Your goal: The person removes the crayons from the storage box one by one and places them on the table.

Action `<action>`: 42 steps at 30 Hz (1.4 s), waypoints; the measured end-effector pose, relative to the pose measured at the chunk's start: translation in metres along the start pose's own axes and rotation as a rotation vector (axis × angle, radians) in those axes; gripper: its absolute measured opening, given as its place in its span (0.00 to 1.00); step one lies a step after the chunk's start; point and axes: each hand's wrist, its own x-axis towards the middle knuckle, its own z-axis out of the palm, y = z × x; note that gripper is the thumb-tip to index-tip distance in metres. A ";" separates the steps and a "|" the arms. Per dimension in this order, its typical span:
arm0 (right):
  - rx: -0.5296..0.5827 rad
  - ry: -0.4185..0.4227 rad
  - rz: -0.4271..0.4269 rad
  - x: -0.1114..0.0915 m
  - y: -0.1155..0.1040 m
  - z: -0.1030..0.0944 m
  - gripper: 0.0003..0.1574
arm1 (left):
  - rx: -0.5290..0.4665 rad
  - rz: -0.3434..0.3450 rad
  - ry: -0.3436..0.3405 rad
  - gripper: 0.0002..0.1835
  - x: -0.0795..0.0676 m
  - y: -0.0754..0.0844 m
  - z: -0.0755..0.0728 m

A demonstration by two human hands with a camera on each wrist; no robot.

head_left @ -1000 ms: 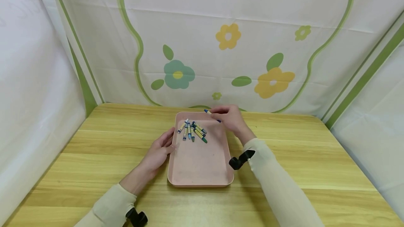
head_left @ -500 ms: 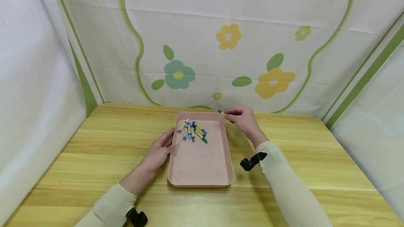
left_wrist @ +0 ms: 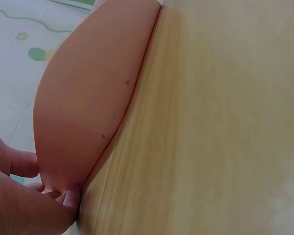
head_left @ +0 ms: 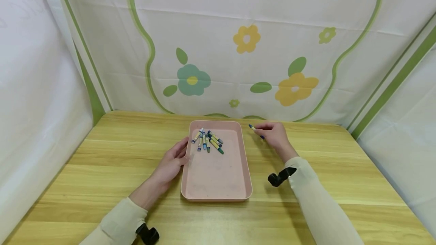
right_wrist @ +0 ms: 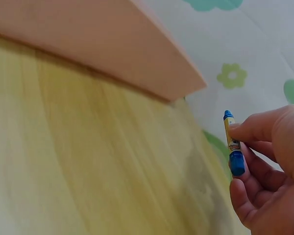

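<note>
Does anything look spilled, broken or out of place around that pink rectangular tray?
Nothing looks spilled or broken. Slightly odd: tiny dark marks on the outside of the rectangular pink tray, standing out against the pink. Yellow-wrapped crayons lie loosely jumbled inside; one yellow-wrapped blue crayon is outside, pinched in the right hand.

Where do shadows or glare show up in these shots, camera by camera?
Head view: a soft shadow on the table along the right sleeve, plus a pale sheen in front of the tray; left wrist view: a whitish glare patch at lower right; right wrist view: a blurry shadow left of the right hand.
</note>
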 end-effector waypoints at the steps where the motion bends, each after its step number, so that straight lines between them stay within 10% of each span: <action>1: -0.006 0.000 0.010 0.000 0.002 -0.001 0.16 | 0.000 0.000 0.000 0.37 0.000 0.000 0.000; 42: -0.084 -0.035 0.099 0.001 0.021 -0.005 0.17 | -0.015 -0.007 0.013 0.37 0.001 0.000 0.002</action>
